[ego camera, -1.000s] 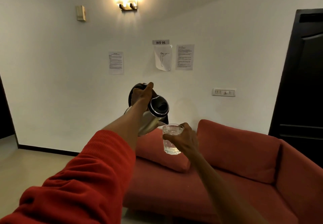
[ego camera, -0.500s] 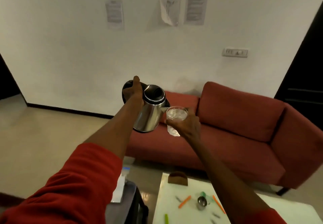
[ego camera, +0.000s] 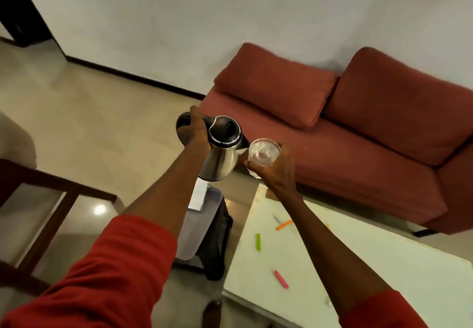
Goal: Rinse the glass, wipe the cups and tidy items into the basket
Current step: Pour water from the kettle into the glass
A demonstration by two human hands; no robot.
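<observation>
Glass (ego camera: 264, 151), grasped in the right hand (ego camera: 275, 171) beyond the counter's (ego camera: 384, 263) far-left corner, takes water from the kettle (ego camera: 221, 155) grasped by the left hand (ego camera: 193, 133), so rinsing looks underway; wiping and tidying remain.

The steel electric kettle with a black lid (ego camera: 222, 151) is hanging in the air left of the clear drinking glass (ego camera: 264, 151), its spout touching the glass rim. The left hand (ego camera: 193, 133) is gripping the kettle's handle; the right hand (ego camera: 275, 171) is holding the glass from below. Behind both, the red fabric sofa (ego camera: 358, 133) is standing against the wall. Below the right arm, the white rectangular table (ego camera: 384, 263) is sitting in front of the sofa, carrying the green marker (ego camera: 258, 242), orange marker (ego camera: 284, 224) and pink marker (ego camera: 281, 279).
</observation>
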